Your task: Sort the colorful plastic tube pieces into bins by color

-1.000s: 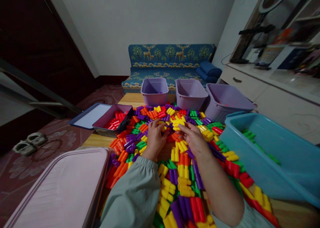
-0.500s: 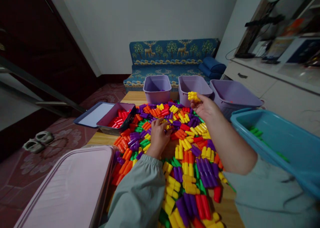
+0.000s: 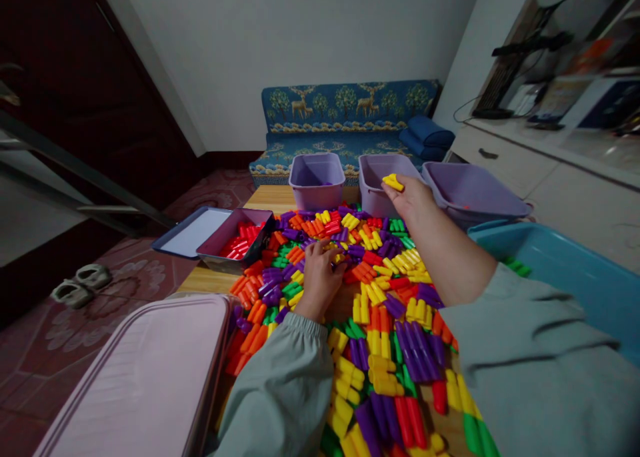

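Note:
My right hand [image 3: 414, 198] is raised at the front edge of the middle purple bin [image 3: 373, 200]. Its fingers are closed on a yellow plastic building block [image 3: 393, 182], made of joined tube-shaped pieces. Lower and to the left, my left hand [image 3: 321, 273] rests in the spread of coloured blocks, its fingers curled round a yellow block [image 3: 336, 251] that they partly hide. Purple blocks [image 3: 415, 351], orange blocks [image 3: 247, 289], green blocks [image 3: 399, 226] and red blocks [image 3: 410, 422] lie mixed over the wooden table [image 3: 274, 194].
A left purple bin [image 3: 320, 197] and a right purple bin [image 3: 475, 207] flank the middle one. At the right stands a blue tub [image 3: 565, 243] with green blocks inside. An open tin [image 3: 225, 263] of red blocks sits left, behind a pink lid [image 3: 140, 370]. A patterned sofa [image 3: 345, 143] stands behind.
My right hand has stayed near the middle bin, and the yellow block in it has turned. The left hand has hardly moved. The view has shifted slightly.

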A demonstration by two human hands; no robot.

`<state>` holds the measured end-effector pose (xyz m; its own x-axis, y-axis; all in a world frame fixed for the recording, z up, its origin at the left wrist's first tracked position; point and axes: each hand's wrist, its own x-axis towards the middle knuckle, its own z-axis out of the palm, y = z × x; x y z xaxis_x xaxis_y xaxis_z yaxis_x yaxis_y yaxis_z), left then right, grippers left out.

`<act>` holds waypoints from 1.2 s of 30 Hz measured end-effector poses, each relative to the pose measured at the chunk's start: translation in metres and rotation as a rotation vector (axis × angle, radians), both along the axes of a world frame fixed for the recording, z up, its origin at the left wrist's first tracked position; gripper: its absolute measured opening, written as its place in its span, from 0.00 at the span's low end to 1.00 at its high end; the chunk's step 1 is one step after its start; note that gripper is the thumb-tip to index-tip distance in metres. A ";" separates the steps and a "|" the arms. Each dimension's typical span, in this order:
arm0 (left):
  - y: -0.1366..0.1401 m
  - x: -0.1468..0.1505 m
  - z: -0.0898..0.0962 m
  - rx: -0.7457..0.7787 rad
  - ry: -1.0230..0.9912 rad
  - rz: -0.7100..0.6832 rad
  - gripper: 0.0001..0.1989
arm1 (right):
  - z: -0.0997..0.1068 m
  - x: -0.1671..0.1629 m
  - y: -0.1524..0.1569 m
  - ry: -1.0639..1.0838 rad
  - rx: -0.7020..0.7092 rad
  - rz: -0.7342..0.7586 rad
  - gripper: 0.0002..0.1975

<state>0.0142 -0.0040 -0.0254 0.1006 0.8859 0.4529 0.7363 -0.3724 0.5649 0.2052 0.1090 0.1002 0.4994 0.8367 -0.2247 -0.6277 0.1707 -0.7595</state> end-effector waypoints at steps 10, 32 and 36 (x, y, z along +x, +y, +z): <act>-0.001 0.001 0.001 -0.007 0.031 0.030 0.14 | -0.005 -0.001 -0.002 -0.029 0.031 0.040 0.10; -0.001 0.001 0.001 -0.003 0.050 0.027 0.13 | -0.008 0.002 -0.021 0.041 0.049 0.167 0.07; -0.001 0.001 0.002 -0.002 0.046 0.026 0.13 | -0.001 0.007 -0.017 -0.004 0.049 0.236 0.15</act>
<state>0.0155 -0.0053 -0.0235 0.0982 0.8894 0.4465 0.7708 -0.3518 0.5312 0.2118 0.0916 0.0987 0.2893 0.9403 -0.1795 -0.6513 0.0559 -0.7567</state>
